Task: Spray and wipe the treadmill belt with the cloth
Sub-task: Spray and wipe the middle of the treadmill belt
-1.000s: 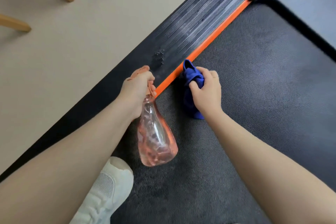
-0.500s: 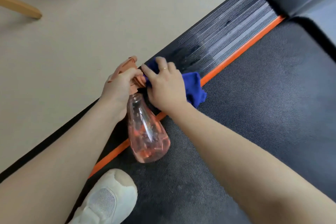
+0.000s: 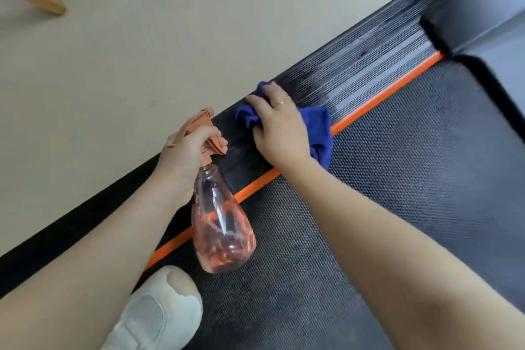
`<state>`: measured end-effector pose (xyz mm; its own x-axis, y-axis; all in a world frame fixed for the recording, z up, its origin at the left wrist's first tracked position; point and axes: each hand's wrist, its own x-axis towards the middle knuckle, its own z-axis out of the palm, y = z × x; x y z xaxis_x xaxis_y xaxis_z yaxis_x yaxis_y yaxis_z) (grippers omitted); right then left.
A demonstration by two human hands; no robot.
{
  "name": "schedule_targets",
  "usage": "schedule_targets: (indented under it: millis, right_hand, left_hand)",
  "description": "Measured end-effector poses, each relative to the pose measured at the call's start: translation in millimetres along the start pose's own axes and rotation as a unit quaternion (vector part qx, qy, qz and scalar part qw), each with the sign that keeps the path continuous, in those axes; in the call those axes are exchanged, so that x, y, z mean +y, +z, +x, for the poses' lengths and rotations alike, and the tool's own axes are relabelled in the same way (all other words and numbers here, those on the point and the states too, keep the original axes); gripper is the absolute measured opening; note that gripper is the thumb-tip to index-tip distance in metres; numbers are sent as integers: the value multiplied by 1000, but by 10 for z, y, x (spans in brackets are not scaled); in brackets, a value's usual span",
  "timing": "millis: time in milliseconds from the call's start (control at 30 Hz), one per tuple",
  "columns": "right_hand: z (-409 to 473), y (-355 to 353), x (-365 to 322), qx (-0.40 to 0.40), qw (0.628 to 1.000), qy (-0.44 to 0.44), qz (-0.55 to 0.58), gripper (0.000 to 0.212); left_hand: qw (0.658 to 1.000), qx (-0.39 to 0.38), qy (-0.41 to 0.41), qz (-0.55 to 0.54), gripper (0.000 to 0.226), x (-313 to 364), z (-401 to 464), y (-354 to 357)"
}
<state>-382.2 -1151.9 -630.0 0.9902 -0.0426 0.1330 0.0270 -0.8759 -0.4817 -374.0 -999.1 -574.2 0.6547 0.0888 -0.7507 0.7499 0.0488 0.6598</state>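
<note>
Cloth [image 3: 319,128] under right hand [image 3: 279,129], beside left hand [image 3: 186,156].

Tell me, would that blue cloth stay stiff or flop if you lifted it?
Probably floppy: the blue cloth bunches into soft folds under the right hand. It likely weighs little, since it looks thin. It seems to slide easily along the ribbed side rail.
</note>
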Motion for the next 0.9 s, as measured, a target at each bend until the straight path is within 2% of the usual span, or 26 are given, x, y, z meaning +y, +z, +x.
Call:
schedule_targets:
  millis: [100,167,233,333,467,567,633,667,733,767,833,900]
  right_hand:
    - [-87,47,-170,-54,994,-98,7,41]
    - [-38,-18,14,-20,993,-111,-38,42]
    - [23,-117,235,41,997,-38,-52,41]
    - [-12,-188,360,59,996,48,-47,39]
    - [-180,-276,484,64,997,35,-35,37]
    - [-208,-339,530,64,995,57,-56,34]
    - [-194,-346,464,69,993,83,-47,33]
    - [-190,-343,408,64,994,81,-39,33]
    - [-227,-287,277,43,998,35,-28,32]
    - [-275,-238,195,30,999,7,-19,33]
    - [-380,-154,35,9,1000,-25,7,37]
    - [-460,-125,-3,-3,999,-48,5,42]
  left_hand:
    - [1000,-2,-3,-20,40,-2,-26,8]
    - [1000,-1,15,-5,29,-12,-20,31]
    - [1000,-1,30,7,28,-27,1,33]
    - [999,-2,27,20,41,-82,36,-3]
    - [999,-12,16,32,44,-161,30,-11]
    - [998,-36,-13,57,42,-137,5,58]
    - [997,-34,-6,72,22,-194,17,70]
    - [997,-29,9,69,10,-230,0,61]
    - [997,-16,36,74,7,-260,-25,52]
    - [996,-19,40,75,6,-256,-50,46]
    - [997,-22,42,58,27,-252,13,54]
    - [996,-23,51,68,19,-258,-31,66]
